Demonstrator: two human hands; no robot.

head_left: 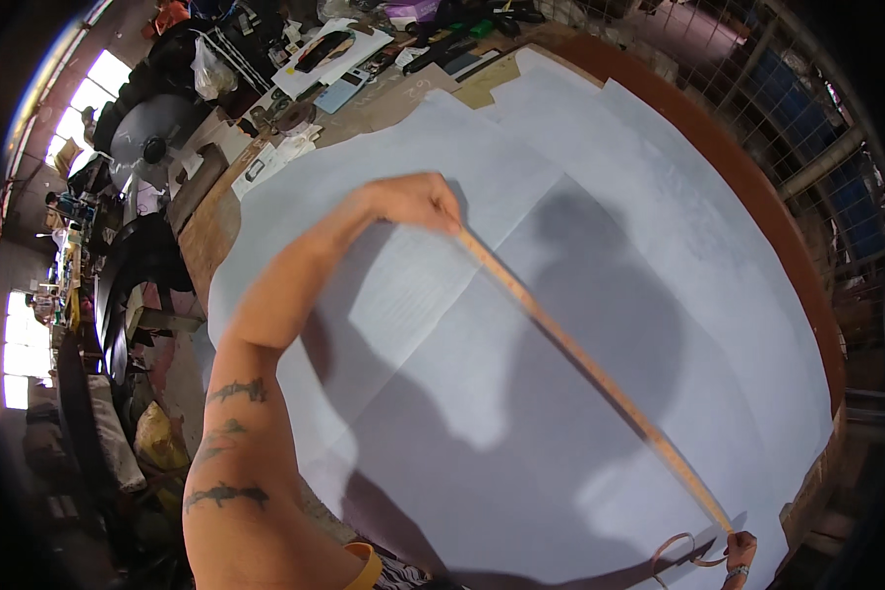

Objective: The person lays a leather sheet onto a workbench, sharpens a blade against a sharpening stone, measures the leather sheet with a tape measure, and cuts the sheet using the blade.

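A long yellow-orange measuring tape (pixel 605 385) runs diagonally across a large pale blue-grey sheet (pixel 659 147) spread over the table. At its far left end, my left hand (pixel 413 202) pinches the tape between bent fingers, with the arm reaching across the left side of the sheet. Near the lower right edge, my right hand (pixel 740 551) grips the other part of the tape, and only the hand and wrist show. A slack loop of the tape curls out beside that hand. Between both hands the tape looks taut. Shadows fall over the sheet, and a straight crease or seam crosses it.
The table's brown edge (pixel 806 285) curves along the right, with wire mesh (pixel 757 74) beyond it. At the back lie a light-blue device (pixel 342 90), white papers (pixel 359 49) and assorted tools. A grey fan (pixel 154 147) stands at the left, near a plastic bag (pixel 211 69).
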